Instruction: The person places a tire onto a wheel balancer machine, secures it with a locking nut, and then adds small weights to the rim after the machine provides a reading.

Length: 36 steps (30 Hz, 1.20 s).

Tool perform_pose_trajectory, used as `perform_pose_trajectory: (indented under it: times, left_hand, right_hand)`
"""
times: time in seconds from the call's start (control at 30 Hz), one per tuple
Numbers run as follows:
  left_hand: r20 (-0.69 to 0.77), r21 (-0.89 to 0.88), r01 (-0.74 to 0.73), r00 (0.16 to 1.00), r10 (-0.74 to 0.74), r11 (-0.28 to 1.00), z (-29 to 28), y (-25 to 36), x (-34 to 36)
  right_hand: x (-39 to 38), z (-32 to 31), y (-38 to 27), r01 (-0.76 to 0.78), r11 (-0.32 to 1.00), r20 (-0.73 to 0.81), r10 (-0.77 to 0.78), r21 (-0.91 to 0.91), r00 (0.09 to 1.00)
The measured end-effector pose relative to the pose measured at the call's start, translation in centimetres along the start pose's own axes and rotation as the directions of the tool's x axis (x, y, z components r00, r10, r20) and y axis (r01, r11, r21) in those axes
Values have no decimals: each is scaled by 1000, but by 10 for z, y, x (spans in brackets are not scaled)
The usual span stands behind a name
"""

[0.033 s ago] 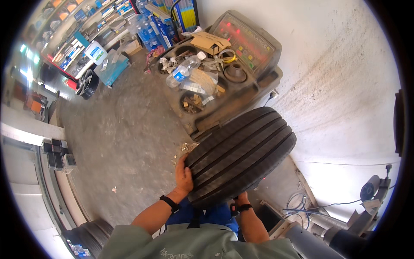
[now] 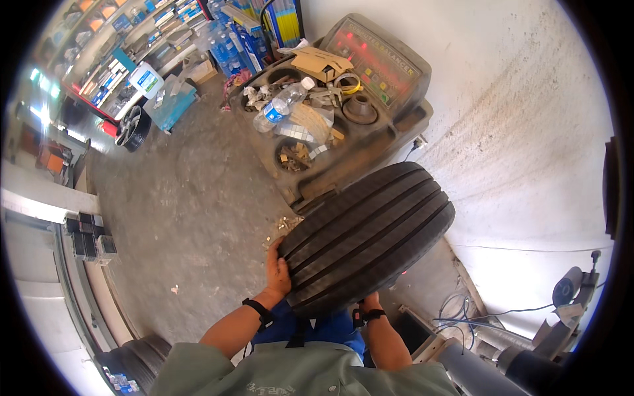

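A large black tire (image 2: 366,234) with long tread grooves fills the middle, just in front of a worn wheel balancer (image 2: 396,142). My left hand (image 2: 277,272) grips the tire's left side, fingers pressed against the tread and sidewall. Under the tire's lower right edge, my right hand (image 2: 370,302) touches it, with its fingers mostly hidden. The balancer's tray holds a plastic bottle (image 2: 277,111), cardboard (image 2: 317,63), a dark cone (image 2: 360,109) and small metal pieces (image 2: 294,156).
Shelves with boxes (image 2: 142,39), a teal case (image 2: 175,109) and a wheel rim (image 2: 132,129) are at upper left. Dark blocks (image 2: 86,234) and stacked tires (image 2: 135,356) line the left. A white wall (image 2: 522,132), cables (image 2: 462,327) and machinery (image 2: 564,290) are at right.
The tire and my left hand have shifted very slightly to the left and upward. Everything else looks the same.
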<state>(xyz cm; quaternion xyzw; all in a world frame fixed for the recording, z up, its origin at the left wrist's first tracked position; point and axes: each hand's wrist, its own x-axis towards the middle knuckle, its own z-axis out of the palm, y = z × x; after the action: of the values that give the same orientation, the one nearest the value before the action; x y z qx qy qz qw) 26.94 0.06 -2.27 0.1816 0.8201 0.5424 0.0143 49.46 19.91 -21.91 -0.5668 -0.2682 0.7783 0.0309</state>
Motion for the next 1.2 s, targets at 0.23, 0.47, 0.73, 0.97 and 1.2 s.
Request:
perform_pose_trajectory:
  times: [0.23, 0.47, 0.73, 0.97, 1.2]
  left_hand:
    - [13, 422, 373, 909, -417, 826, -62, -76, -20]
    - [201, 314, -81, 979, 17, 946, 62, 111, 108]
    - [91, 44, 24, 995, -28, 999, -11, 6, 25]
    - [30, 424, 406, 887, -460, 810, -54, 1, 15]
    - [53, 456, -91, 996, 75, 885, 49, 129, 74]
  right_hand:
    - [-44, -20, -32, 118, 942, 180, -63, -315, 982]
    - [-41, -8, -27, -232, 972, 95, 229, 32, 969]
    - [-3, -5, 10, -24, 996, 157, 11, 85, 988]
    - [-48, -36, -58, -353, 935, 79, 351, 11, 933]
    - [-3, -38, -12, -128, 942, 72, 158, -311, 985]
